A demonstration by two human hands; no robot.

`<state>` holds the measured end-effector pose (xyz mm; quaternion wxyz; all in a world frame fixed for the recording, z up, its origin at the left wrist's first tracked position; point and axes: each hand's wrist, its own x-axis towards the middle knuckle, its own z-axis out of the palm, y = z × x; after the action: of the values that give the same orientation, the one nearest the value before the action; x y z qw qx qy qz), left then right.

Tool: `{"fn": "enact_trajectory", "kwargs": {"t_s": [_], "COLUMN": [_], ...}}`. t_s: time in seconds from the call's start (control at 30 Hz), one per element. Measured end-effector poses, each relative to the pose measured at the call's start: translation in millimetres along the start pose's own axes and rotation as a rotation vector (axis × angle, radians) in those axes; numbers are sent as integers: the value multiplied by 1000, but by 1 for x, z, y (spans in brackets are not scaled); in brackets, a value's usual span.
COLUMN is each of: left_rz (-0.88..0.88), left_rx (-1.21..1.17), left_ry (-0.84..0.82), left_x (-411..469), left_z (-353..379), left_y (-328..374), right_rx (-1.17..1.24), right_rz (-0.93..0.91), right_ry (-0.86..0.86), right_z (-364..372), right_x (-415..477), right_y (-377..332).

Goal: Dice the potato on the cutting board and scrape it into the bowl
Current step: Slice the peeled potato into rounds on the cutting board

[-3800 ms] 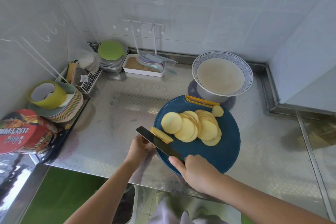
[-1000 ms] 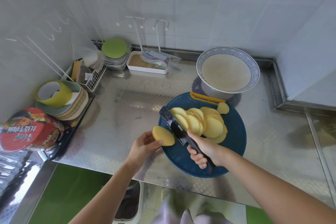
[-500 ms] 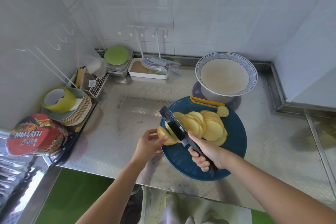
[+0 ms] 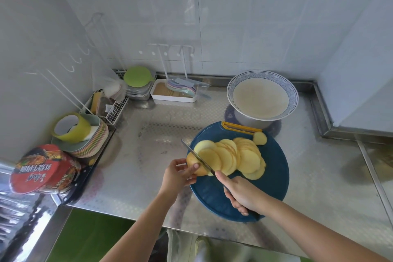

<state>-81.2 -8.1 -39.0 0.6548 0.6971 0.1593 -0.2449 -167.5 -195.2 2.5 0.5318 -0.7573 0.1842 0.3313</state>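
The left hand [image 4: 177,174] pinched the yellow potato stub [image 4: 196,167] at the round blue cutting board's [image 4: 276,181] nine-o'clock edge. The right hand [image 4: 242,194] gripped the thin dark knife [image 4: 192,152], its blade apparently on the stub, running ten-to-four.

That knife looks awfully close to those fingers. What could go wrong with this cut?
1. The left hand pinches a small potato end right beside the blade of the knife, so a slip could nick a finger.
2. The potato end sits at the left rim of the cutting board, so it might skid off onto the counter.
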Motion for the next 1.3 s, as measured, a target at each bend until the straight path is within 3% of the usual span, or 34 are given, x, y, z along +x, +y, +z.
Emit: {"fn": "enact_trajectory", "kwargs": {"t_s": [0.77, 1.3], "left_rz": [-5, 24], "left_rx": [-14, 130], "left_ry": [9, -23], "left_x": [3, 2], "left_z": [4, -2], "left_y": [-6, -2], "right_rx": [-211, -208], "right_rz": [-62, 43], "right_ry": [133, 40], "right_z": [15, 14], "right_x": [-14, -19], "right_y": [0, -16]}}
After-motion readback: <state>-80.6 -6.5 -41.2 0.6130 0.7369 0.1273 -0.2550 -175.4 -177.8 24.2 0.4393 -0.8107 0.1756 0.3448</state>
